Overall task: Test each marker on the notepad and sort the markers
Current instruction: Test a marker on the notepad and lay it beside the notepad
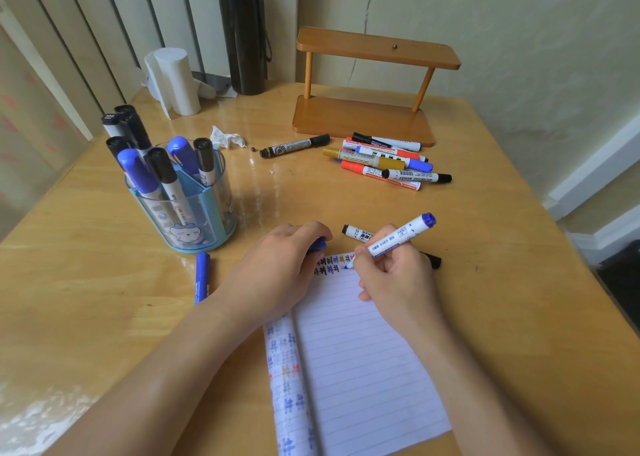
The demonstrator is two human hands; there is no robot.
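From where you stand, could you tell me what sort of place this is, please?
Likely a home desk in a room corner: a glossy light wooden table against a pale wall, a clear blue plastic pen holder and a lined white notepad.

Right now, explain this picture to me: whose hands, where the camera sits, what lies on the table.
No machine here: a person wears one camera on the head, looking down at their own hands. The right hand grips a blue marker, tip on the notepad beside coloured test marks. The left hand rests on the notepad, fingers curled round what looks like a blue cap. The table also holds a pen holder full of markers and loose markers before a wooden shelf.
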